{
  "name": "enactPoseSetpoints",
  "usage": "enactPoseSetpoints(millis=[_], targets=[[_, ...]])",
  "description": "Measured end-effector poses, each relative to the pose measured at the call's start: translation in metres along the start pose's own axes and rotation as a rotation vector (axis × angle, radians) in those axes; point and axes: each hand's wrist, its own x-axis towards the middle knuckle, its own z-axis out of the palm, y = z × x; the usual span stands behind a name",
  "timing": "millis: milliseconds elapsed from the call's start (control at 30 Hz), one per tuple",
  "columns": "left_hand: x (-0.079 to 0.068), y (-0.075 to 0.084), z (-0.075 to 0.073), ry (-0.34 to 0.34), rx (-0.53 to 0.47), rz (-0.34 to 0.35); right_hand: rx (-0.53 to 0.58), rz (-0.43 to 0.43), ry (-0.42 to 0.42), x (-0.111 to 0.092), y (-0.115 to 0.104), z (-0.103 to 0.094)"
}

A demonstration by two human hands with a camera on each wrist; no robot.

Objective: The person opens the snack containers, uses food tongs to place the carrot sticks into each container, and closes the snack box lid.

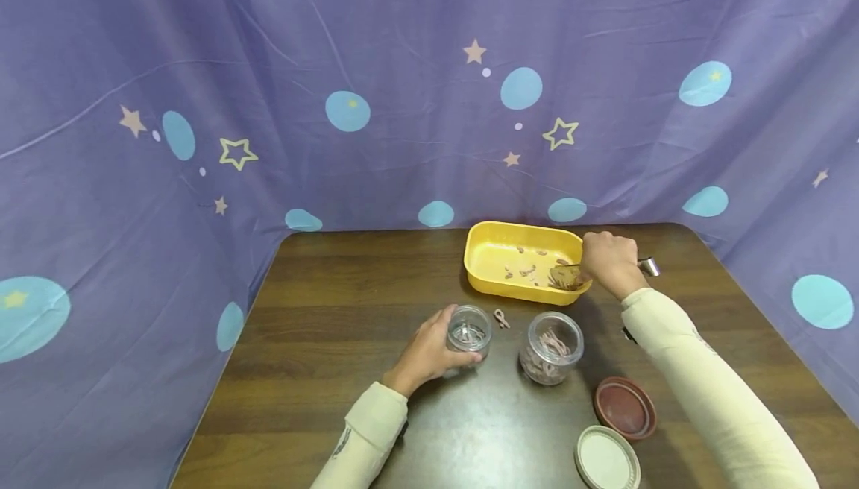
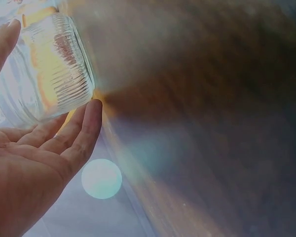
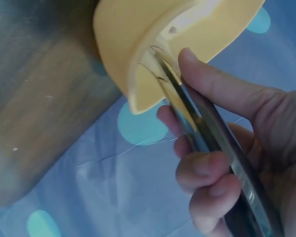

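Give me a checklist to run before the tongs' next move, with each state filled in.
1. Left hand holding the small jar: ok.
2. Right hand gripping the tongs: ok.
3. Tong tips inside the yellow tray: ok.
4. Piece caught between the tips: cannot tell.
5. Small jar and large jar uncovered: ok.
6. Table free of stray pieces: not ok; a pinkish loop lies near the tray.

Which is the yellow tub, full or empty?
Neither: the yellow tub is mostly bare where visible, with small brown pieces scattered on its bottom.
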Motion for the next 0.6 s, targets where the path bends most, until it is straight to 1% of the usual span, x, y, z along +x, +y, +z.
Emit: enactPoseSetpoints(millis=[133,233,333,467,533,600], targets=[[0.001,0.000,0.000,0.001,0.006,0.005,0.075,0.019,-0.007,-0.007,0.013,0.003],[0.000,0.000,-0.002,0.007,0.008,0.006,0.150,0.041,-0.034,-0.013,0.021,0.005],[0.000,0.000,-0.003,0.014,0.002,0.013,0.229,0.071,-0.093,-0.017,0.029,0.006],[0.000,0.001,-0.003,0.006,-0.003,0.011,0.326,0.122,-0.166,-0.018,0.035,0.006],[-0.001,0.002,-0.002,-0.001,-0.003,0.004,0.384,0.112,-0.186,-0.017,0.036,0.005],[-0.001,0.002,-0.002,-0.007,-0.005,-0.007,0.436,0.085,-0.207,-0.016,0.034,0.004]])
